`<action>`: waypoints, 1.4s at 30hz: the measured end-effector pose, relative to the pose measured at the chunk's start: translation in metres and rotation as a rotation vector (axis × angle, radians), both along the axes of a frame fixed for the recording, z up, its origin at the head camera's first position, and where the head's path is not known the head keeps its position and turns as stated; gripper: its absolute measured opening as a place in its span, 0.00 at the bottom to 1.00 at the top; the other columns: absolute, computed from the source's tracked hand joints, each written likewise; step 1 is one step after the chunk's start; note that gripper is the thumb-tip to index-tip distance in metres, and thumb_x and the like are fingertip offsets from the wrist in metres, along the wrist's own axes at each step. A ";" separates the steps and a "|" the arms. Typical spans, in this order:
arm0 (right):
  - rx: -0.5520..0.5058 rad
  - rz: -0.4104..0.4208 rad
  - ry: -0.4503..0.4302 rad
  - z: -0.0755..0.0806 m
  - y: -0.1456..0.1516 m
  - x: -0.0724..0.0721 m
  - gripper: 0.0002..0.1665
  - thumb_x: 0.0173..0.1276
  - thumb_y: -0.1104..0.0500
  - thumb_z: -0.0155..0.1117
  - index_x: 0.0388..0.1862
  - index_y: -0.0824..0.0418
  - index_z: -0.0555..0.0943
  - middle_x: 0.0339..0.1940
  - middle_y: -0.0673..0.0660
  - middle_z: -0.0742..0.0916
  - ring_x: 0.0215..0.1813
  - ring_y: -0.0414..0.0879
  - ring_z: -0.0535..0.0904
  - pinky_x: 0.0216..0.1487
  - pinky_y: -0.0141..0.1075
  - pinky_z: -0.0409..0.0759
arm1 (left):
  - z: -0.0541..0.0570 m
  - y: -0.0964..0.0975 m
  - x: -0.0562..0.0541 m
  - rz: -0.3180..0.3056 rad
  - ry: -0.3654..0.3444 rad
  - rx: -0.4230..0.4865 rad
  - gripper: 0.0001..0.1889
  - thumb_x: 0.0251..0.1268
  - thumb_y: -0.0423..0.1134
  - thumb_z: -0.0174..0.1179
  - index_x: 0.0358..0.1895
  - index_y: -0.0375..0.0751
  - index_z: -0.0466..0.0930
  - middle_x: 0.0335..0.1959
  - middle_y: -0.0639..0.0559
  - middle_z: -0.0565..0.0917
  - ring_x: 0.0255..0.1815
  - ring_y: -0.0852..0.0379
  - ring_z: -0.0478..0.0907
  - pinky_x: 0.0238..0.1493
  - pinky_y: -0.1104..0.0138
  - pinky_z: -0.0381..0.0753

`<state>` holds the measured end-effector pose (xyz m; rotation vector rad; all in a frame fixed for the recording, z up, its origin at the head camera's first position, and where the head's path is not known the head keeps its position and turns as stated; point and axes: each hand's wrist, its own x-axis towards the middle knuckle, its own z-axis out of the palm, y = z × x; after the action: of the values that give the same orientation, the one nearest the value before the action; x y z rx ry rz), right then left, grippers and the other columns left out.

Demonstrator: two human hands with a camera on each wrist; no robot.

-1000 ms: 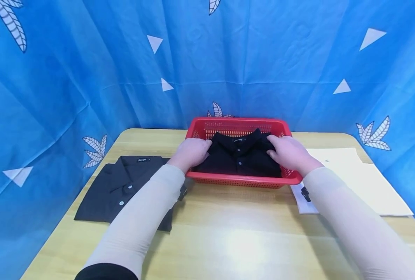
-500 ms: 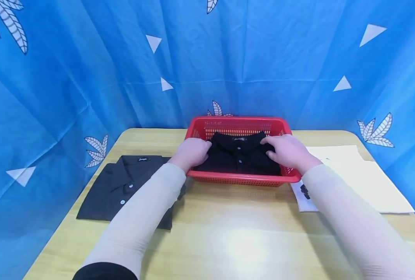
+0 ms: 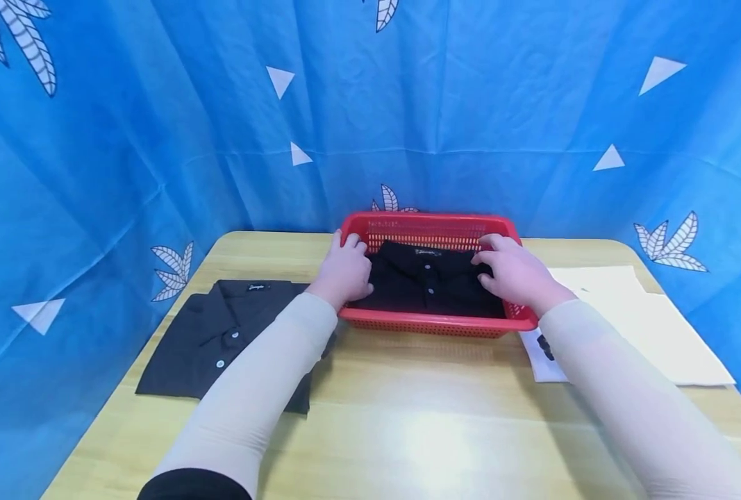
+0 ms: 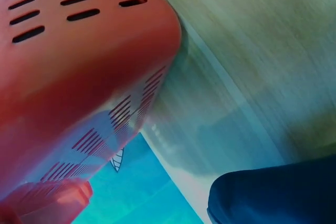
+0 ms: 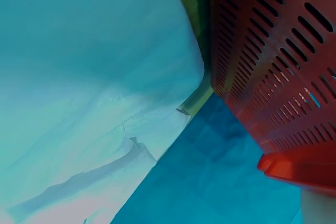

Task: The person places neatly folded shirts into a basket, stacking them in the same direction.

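A folded black collared shirt [image 3: 429, 281] lies flat inside a red plastic basket [image 3: 439, 324] at the middle of the table's far side. My left hand [image 3: 345, 271] is over the basket's left end, its fingers spread toward the left rim and its thumb by the shirt. Over the right end, my right hand [image 3: 510, 272] has loosely bent, parted fingers above the shirt's right side; whether they touch the cloth is hard to tell. Neither hand holds anything. The wrist views show the basket's slotted outer wall [image 4: 89, 40], but no clear view of the fingers.
A folded dark grey shirt [image 3: 189, 347] lies on the wooden table [image 3: 401, 423] at left, partly behind my left forearm. Folded white clothing [image 3: 651, 333] lies at right, partly behind my right forearm. A blue patterned curtain [image 3: 370, 104] hangs behind the table.
My left hand has let go of the black shirt's left side and spread its fingers toward the rim. My right hand's fingers have loosened, and the shirt's raised collar has settled flatter.
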<state>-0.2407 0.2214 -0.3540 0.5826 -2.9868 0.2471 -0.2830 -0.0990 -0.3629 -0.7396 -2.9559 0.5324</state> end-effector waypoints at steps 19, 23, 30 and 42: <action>-0.304 -0.012 0.120 0.000 -0.010 0.002 0.12 0.72 0.59 0.57 0.46 0.58 0.87 0.48 0.56 0.87 0.53 0.54 0.77 0.56 0.54 0.77 | 0.004 -0.039 0.023 0.122 0.142 0.660 0.25 0.65 0.53 0.62 0.59 0.42 0.81 0.63 0.45 0.74 0.68 0.44 0.64 0.68 0.47 0.67; -0.529 0.000 0.121 0.021 -0.029 0.029 0.11 0.76 0.58 0.57 0.46 0.56 0.86 0.47 0.52 0.87 0.47 0.49 0.79 0.51 0.49 0.78 | 0.012 -0.056 0.048 0.148 0.134 0.736 0.24 0.64 0.51 0.65 0.60 0.43 0.80 0.61 0.45 0.76 0.66 0.45 0.67 0.65 0.45 0.71; -0.756 0.294 -0.149 0.042 -0.084 0.094 0.09 0.77 0.56 0.60 0.48 0.51 0.86 0.41 0.44 0.88 0.40 0.41 0.84 0.45 0.41 0.84 | 0.029 -0.099 0.088 0.197 0.152 0.776 0.26 0.66 0.51 0.64 0.63 0.42 0.78 0.63 0.43 0.77 0.66 0.41 0.70 0.62 0.41 0.72; -0.472 0.843 -0.633 -0.007 -0.178 0.111 0.26 0.79 0.51 0.56 0.69 0.61 0.75 0.63 0.55 0.83 0.59 0.36 0.80 0.61 0.32 0.76 | 0.047 -0.163 0.111 0.291 0.144 0.779 0.26 0.74 0.52 0.55 0.65 0.36 0.75 0.66 0.33 0.73 0.67 0.31 0.66 0.64 0.38 0.65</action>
<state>-0.1299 0.0435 -0.3615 1.9328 -2.7680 1.3527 -0.1718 -0.2625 -0.3161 -0.1778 -2.7752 -0.5273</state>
